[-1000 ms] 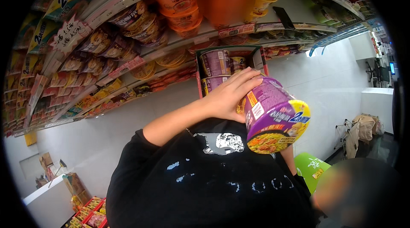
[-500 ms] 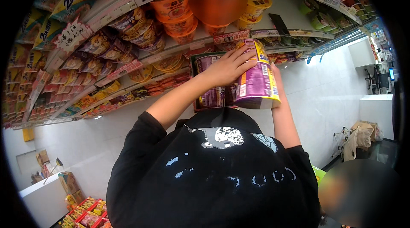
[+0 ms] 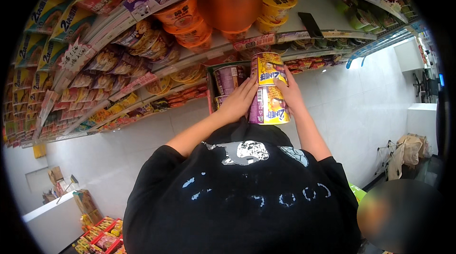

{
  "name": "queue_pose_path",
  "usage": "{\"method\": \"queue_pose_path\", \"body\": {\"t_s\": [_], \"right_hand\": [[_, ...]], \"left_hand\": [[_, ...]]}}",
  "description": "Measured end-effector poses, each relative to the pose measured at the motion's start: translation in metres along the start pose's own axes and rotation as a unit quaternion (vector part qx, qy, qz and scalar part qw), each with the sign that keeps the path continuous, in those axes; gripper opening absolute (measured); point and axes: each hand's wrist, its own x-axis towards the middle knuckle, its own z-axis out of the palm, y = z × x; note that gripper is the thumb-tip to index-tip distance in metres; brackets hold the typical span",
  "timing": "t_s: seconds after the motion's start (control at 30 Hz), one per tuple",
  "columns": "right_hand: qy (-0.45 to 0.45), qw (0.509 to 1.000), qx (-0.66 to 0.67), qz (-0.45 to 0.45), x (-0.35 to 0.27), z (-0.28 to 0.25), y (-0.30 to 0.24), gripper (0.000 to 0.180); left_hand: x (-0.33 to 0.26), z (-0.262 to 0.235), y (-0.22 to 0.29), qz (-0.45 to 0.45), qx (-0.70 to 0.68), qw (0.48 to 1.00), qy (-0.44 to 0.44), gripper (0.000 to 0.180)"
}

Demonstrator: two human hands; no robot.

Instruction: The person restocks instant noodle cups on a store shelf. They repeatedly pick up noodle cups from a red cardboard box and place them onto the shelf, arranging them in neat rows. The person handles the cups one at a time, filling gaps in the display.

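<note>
Both my hands hold one purple and yellow instant noodle cup up against the shelves. My left hand presses its left side and my right hand wraps its right side. The cup stands upright in front of an open cardboard box on a shelf. More purple cups of the same kind sit inside the box, just left of the held cup. My black printed shirt fills the lower middle of the view.
Orange noodle bowls and yellow bowls stand on the shelf above the box. Rows of snack packets fill the shelves on the left. A flat black object lies on a shelf edge. Red crates sit lower left, bags at right.
The cup went from lying tilted at the lower right under my left hand to upright at the box. My right hand has come onto it.
</note>
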Motion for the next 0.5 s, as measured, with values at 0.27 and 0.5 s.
{"method": "queue_pose_path", "body": {"t_s": [0.27,0.5], "right_hand": [[0.045,0.924,-0.361,-0.113,0.021,0.007,0.047,0.094],[0.071,0.746,-0.616,-0.245,-0.017,0.043,-0.006,0.063]], "left_hand": [[-0.024,0.016,-0.008,-0.046,0.081,0.994,-0.058,0.086],[-0.041,0.007,-0.012,-0.108,0.083,0.990,-0.043,0.076]]}}
